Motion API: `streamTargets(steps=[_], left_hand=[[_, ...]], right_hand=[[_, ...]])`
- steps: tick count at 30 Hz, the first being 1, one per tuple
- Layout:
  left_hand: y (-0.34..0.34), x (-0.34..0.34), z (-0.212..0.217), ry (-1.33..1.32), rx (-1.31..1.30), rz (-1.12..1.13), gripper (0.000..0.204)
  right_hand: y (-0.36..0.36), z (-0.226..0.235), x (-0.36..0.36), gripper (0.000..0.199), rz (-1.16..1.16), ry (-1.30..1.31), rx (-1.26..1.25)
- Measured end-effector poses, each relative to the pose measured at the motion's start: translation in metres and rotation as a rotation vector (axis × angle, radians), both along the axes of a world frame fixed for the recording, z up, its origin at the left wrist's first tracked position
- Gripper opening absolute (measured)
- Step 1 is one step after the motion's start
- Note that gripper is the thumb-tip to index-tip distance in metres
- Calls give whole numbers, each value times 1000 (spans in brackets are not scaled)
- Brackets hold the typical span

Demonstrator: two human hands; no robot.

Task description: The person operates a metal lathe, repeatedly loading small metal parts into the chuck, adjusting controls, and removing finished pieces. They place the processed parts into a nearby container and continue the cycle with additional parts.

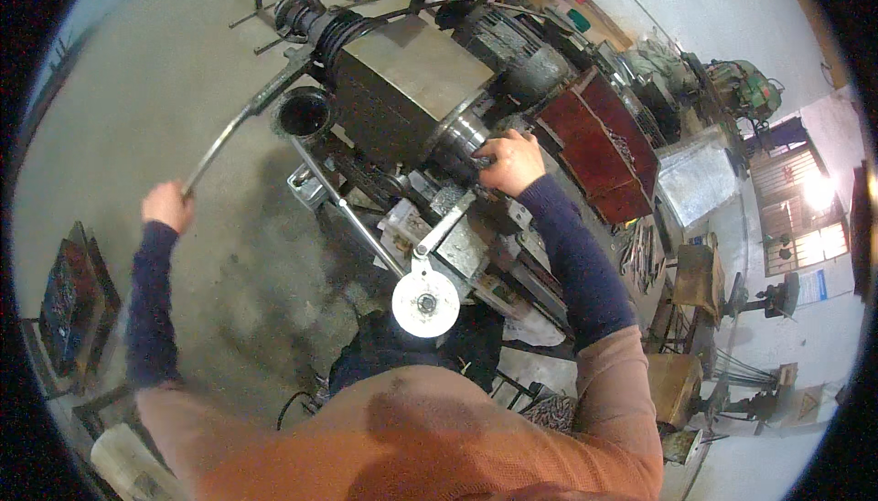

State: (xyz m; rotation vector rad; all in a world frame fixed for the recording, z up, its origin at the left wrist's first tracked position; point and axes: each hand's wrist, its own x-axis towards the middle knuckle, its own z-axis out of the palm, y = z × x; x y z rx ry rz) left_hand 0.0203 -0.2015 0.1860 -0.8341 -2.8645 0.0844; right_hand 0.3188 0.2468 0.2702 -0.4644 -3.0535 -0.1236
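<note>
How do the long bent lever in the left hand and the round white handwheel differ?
The lever is a long, dark, slightly bent metal bar; the handwheel is a flat, pale round disc with a hub at its centre. The left hand grips the lever's free end; no hand touches the handwheel, and the right hand rests at the chuck. Both are mounted on the same machine.

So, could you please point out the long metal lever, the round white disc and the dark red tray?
long metal lever [240, 124], head view, on the middle of its grey bar.
round white disc [426, 302], head view, on its flat face near the hub.
dark red tray [599, 149], head view, on its side wall.
</note>
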Motion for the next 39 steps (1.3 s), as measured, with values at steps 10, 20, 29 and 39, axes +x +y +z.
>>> streamTargets(steps=[10, 20, 29, 39], left_hand=[[-9, -131, 19, 70, -217, 124, 24], [131, -41, -168, -442, 616, -176, 37], [210, -40, -192, -164, -195, -287, 12], [144, -44, -184, -374, 406, -313, 42]], right_hand=[[-3, 6, -5, 33, 31, 5, -18], [-11, 37, 141, 40, -79, 518, -62], [-31, -3, 383, 29, -694, 456, -97], [-2, -111, 660, 50, -1509, -208, -154]])
